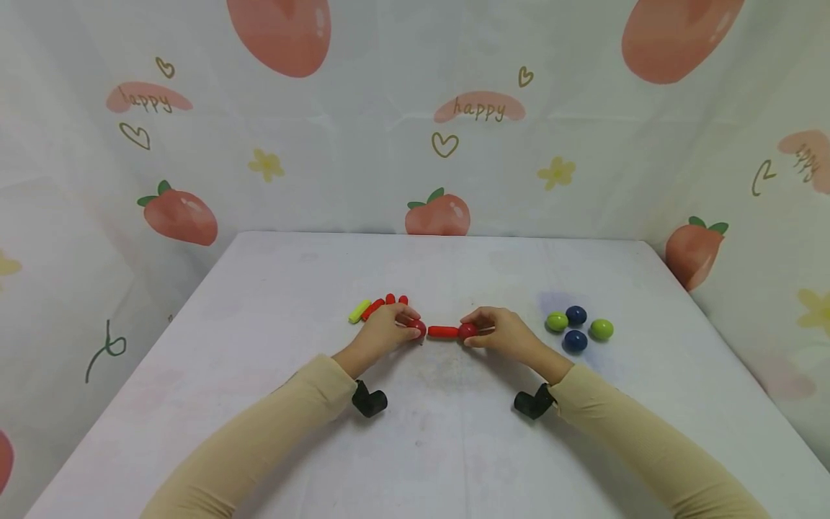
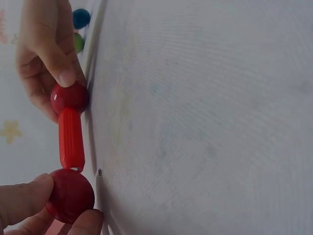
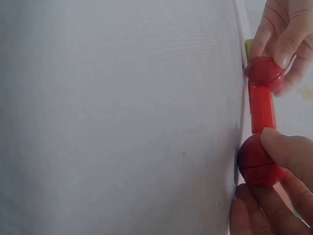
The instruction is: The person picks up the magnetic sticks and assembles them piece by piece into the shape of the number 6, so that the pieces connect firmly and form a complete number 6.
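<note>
My left hand (image 1: 385, 330) pinches a dark red ball (image 2: 72, 196) between thumb and fingers, low over the white table. Opposite it, my right hand (image 1: 509, 335) grips a second red ball (image 3: 257, 159) by its sides. From that second ball a bright red ribbed rod (image 1: 443, 332) reaches left. A silvery tip shows at the rod's left end, right at the left ball in the left wrist view, with a narrow gap in the head view. The three pieces lie roughly in one line.
Just beyond my left hand lie a yellow-green rod (image 1: 359, 311) and several red rods (image 1: 372, 310), partly hidden. To the right of my right hand sit two green balls (image 1: 601, 329) and two dark blue balls (image 1: 575, 341). A printed curtain (image 1: 363, 144) hangs behind the table (image 1: 454, 447).
</note>
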The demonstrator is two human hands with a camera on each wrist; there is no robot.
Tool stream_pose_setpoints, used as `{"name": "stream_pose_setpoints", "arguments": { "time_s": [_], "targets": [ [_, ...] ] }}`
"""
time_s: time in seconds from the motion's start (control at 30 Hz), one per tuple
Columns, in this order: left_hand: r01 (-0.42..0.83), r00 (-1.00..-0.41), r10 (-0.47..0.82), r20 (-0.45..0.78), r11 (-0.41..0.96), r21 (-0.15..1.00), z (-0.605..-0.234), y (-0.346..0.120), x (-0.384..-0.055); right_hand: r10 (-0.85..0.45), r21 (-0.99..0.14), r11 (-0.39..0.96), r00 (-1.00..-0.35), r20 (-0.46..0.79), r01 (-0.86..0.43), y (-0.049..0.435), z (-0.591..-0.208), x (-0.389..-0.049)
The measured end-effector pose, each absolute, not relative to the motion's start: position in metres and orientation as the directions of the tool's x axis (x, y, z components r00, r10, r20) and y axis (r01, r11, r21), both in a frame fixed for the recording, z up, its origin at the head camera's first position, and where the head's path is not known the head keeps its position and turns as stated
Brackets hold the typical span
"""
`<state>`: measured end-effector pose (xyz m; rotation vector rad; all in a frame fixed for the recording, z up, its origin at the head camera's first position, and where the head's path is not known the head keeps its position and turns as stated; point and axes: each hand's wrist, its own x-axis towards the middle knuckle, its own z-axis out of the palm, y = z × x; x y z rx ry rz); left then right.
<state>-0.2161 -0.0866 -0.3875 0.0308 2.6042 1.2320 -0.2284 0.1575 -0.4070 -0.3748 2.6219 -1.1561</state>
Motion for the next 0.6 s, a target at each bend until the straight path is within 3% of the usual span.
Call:
{"name": "stream_pose_setpoints", "arguments": {
  "time_s": [0.6],
  "targets": [
    [-0.075,-0.963,0.149,-0.224,0.650,0.756,-0.3848,-0.0826,-0.2156,-0.346,-0.755,0.639,-0.932,-0.109,-0.149,0.1575,-0.4051,-0.2277]
  ]
}}
